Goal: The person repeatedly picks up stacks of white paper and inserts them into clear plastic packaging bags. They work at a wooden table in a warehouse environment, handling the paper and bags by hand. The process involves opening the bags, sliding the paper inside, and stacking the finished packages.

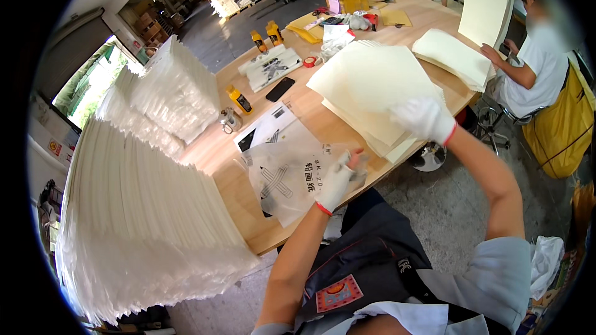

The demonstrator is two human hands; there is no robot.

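Observation:
My left hand [338, 181], in a white glove with a red cuff and bare fingertips, grips the right edge of a clear printed plastic bag [279, 189]. The bag lies across the table's near edge. Over the near right corner of a fanned pile of cream paper sheets [369, 80] is my right hand [425, 119], also gloved. Motion smears its fingers, so whether it touches a sheet cannot be told. Beneath the bag, a white printed sheet [264, 125] shows in part.
Tall stacks of plastic-wrapped paper [143, 211] stand at the left. On the wooden table [233, 208] are a black phone [280, 89], yellow bottles [239, 99], a metal lighter-like can [230, 121] and more cream paper [453, 56]. A person [537, 68] sits at the right.

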